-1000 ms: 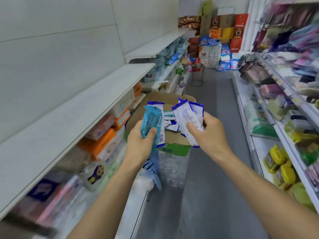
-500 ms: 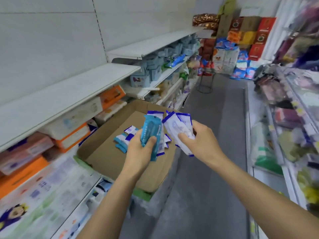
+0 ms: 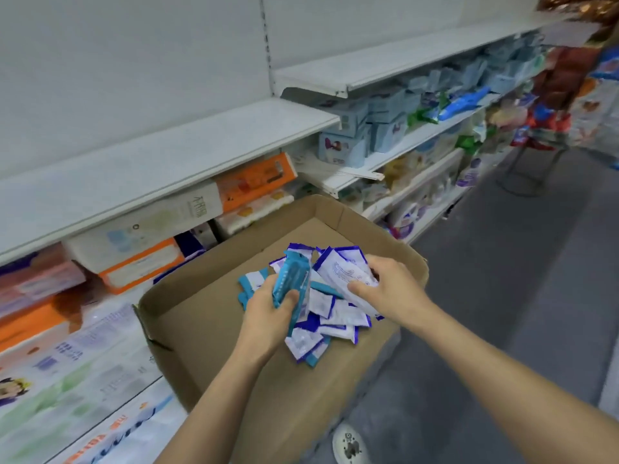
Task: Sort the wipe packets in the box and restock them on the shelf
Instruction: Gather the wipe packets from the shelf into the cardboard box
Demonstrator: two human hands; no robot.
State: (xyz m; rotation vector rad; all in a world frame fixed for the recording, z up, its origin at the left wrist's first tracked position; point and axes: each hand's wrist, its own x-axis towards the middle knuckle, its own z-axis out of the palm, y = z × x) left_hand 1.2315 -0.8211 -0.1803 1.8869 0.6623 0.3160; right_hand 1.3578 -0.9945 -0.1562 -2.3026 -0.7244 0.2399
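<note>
Cardboard brown fills the middle of the frame: the open shallow cardboard box (image 3: 207,329) sits in front of me, against the white metal shelf (image 3: 167,162) that runs across the left. My left hand (image 3: 268,316) curls round a teal plastic wipe packet (image 3: 290,279), thumb across its face, its long axis standing nearly upright and tipped slightly right. My right hand (image 3: 392,289) pinches a fan of white wipe packets with dark blue edges (image 3: 345,272), their long axes slanting to the upper left. Both hands hover just above the loose heap of white-and-blue packets (image 3: 331,319) lying in the box's right half, directly below and between them. I judge the left hand nearer the shelf, so the teal packet would travel left and up. Both forearms reach in from the lower edge, wrists bent slightly down.
</note>
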